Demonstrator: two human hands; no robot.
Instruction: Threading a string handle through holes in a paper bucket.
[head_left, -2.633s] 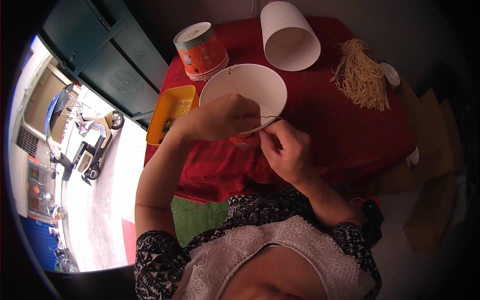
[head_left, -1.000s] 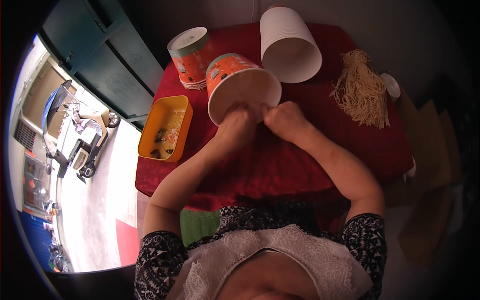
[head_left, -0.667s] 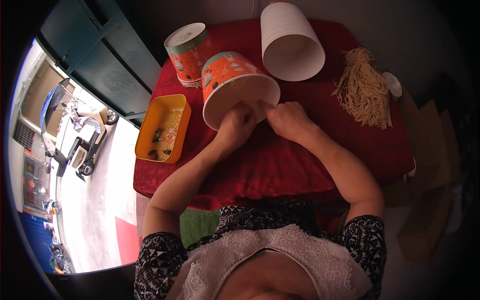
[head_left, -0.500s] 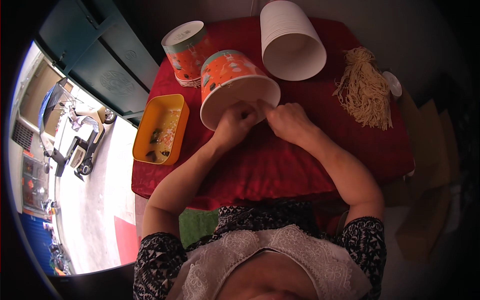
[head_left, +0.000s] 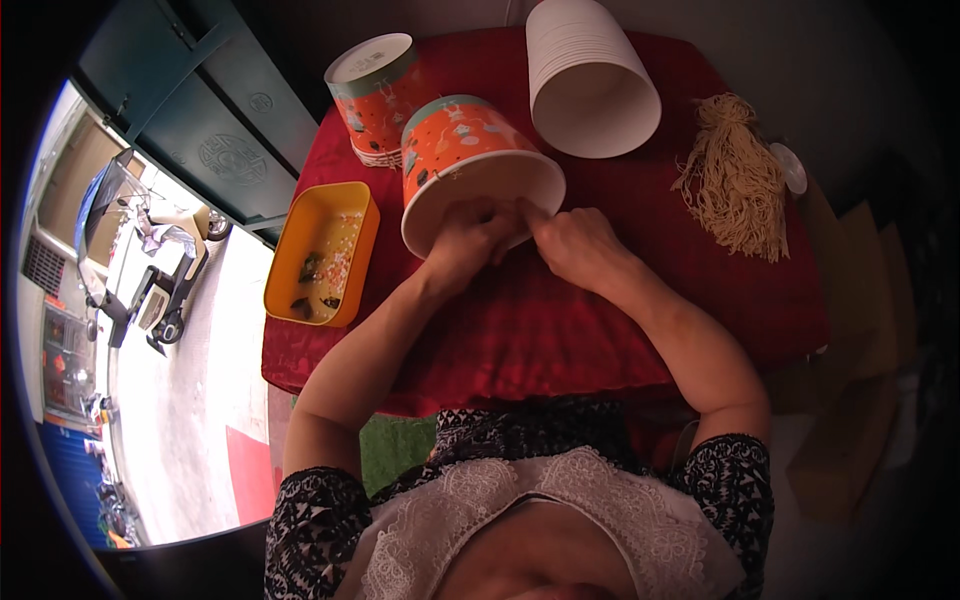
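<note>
An orange paper bucket (head_left: pixel 470 139) with a green band and printed figures lies tipped on the table, its white mouth facing me. My left hand (head_left: pixel 470 238) reaches inside the mouth at the lower rim. Its fingers are curled in; what they pinch is too small to make out. Closed over the rim just to the right is my right hand (head_left: pixel 580 243), index finger and thumb inside the mouth, the other fingers folded outside. Both sets of fingertips nearly meet and partly hide the rim between them.
Behind stand upturned orange buckets (head_left: pixel 384 112) and a lying stack of white buckets (head_left: pixel 590 85). A yellow tray (head_left: pixel 280 257) holding small bits is at left, a bundle of beige cords (head_left: pixel 738 180) at right. The red cloth (head_left: pixel 560 340) covers the table.
My left hand has turned a little and its fingers have gone slightly deeper into the bucket mouth. The right hand stays at the rim.
</note>
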